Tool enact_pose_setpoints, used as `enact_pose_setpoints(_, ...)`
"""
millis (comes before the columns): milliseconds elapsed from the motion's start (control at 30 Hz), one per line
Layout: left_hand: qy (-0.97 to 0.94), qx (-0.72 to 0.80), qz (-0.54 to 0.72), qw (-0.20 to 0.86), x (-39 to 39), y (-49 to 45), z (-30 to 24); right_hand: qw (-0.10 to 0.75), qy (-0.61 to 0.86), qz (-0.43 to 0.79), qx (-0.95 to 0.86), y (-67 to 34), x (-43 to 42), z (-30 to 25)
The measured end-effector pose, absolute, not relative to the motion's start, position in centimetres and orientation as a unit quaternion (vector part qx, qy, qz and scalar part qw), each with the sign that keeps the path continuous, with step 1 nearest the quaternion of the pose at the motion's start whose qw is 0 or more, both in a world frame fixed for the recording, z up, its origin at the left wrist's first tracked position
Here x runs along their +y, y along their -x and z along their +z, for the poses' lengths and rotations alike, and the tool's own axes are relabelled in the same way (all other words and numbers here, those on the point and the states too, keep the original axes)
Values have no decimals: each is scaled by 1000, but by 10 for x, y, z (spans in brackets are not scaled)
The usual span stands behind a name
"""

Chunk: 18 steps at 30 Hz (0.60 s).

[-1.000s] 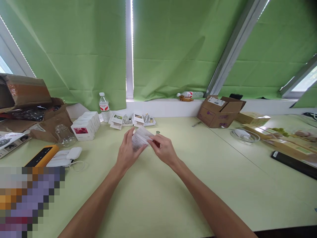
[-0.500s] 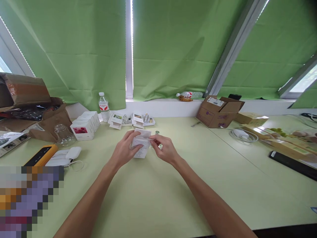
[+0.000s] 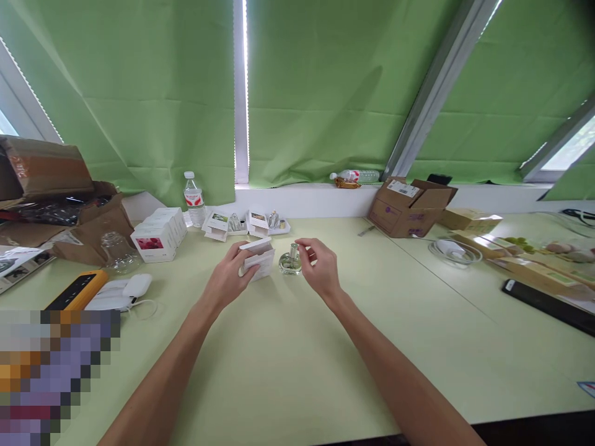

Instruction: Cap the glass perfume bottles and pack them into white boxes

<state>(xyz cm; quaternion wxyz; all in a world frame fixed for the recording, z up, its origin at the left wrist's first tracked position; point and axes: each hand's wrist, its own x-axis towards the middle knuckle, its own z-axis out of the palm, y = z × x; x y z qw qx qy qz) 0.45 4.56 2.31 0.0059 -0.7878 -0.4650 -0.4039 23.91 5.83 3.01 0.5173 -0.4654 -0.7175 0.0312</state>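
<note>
A small white carton (image 3: 261, 263) with printed text is in my left hand (image 3: 227, 272), its fingers and thumb wrapped round the carton's left side. The carton is tilted, with a flap raised at its top. Just right of it stands a small glass perfume bottle (image 3: 289, 265) on the table, upright, with a greenish tint and a narrow cap. My right hand (image 3: 320, 265) has its thumb and fingertips pinched at the bottle's cap from the right. The other fingers are curled.
White boxes (image 3: 158, 238) stand in a row at left, near a water bottle (image 3: 193, 201). Two opened cartons with small bottles in trays (image 3: 280, 230) lie at the back. A cardboard box (image 3: 402, 214), coiled cable (image 3: 453, 251) and black bar (image 3: 551, 306) are at right.
My right hand has left the carton and moved right to the perfume bottle's cap. The carton, in my left hand, has tilted and shifted slightly left, uncovering the bottle.
</note>
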Motion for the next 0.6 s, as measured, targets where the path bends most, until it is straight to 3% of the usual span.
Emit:
enact_pose_setpoints(333,776,-501,-378,68,48,-3,21,316,561,90,-760,-258,81,9)
enact_pose_setpoints(600,799,-488,-339,90,50,-1,14,280,578,25,-766,-255,82,4)
